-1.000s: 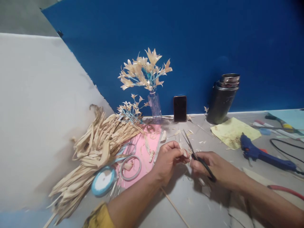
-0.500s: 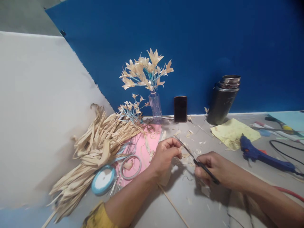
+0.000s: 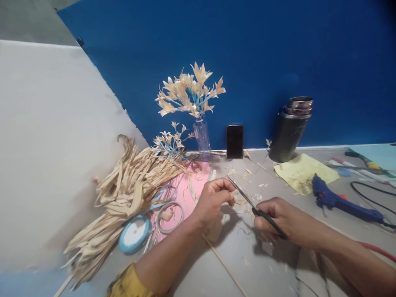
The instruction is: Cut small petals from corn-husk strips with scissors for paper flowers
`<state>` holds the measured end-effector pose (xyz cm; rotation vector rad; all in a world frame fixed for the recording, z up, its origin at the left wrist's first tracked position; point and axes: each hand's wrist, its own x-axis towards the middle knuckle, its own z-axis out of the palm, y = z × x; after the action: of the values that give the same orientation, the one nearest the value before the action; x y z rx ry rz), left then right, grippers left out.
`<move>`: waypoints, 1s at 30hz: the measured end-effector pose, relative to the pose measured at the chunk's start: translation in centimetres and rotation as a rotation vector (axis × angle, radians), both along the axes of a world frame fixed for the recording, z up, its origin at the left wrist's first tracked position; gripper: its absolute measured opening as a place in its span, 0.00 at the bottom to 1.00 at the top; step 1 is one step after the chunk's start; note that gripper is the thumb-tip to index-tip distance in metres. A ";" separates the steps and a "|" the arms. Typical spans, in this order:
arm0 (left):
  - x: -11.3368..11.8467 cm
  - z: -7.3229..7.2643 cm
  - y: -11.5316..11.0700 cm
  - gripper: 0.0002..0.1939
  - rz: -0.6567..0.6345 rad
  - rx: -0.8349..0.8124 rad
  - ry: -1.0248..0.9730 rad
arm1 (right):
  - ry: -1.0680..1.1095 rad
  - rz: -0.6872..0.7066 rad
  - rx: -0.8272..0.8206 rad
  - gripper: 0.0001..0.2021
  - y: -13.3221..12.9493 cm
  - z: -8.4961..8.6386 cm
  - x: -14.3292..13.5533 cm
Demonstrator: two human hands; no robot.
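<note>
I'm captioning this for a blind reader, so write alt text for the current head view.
A person's right hand holds black-handled scissors near the fingers of the left hand. Behind stand pale flowers in a clear bottle; dried husks lie left, a blue glue gun right.

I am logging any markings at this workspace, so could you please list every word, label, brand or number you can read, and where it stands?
No readable text anywhere in the view.
Dark flask: pale marks, too blurred to read.
Blue glue gun: no lettering legible.
Smartphone: dark screen, no text visible.
</note>
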<state>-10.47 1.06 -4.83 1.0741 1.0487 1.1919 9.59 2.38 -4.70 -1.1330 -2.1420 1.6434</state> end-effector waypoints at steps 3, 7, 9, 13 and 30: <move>0.1 0.1 0.1 0.03 -0.007 -0.026 -0.095 | 0.013 -0.008 0.004 0.20 0.0 0.1 -0.1; 0.1 0.1 0.1 0.13 -0.033 -0.034 -0.199 | 0.005 -0.037 -0.006 0.21 0.0 0.0 -0.1; 0.0 0.0 0.1 0.13 -0.045 -0.016 -0.143 | 0.013 -0.044 -0.005 0.22 0.1 -0.1 -0.1; -0.2 -0.3 0.2 0.09 -0.018 0.028 -0.016 | 0.048 -0.038 -0.009 0.22 0.1 -0.2 0.0; 1.6 -1.0 -0.9 0.13 -0.174 -0.029 0.041 | 0.296 -0.333 0.047 0.14 0.7 1.0 0.0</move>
<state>-8.92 0.17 -5.80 1.1472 0.9802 1.0158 9.57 3.11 -3.66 -1.0838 -1.6974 1.4938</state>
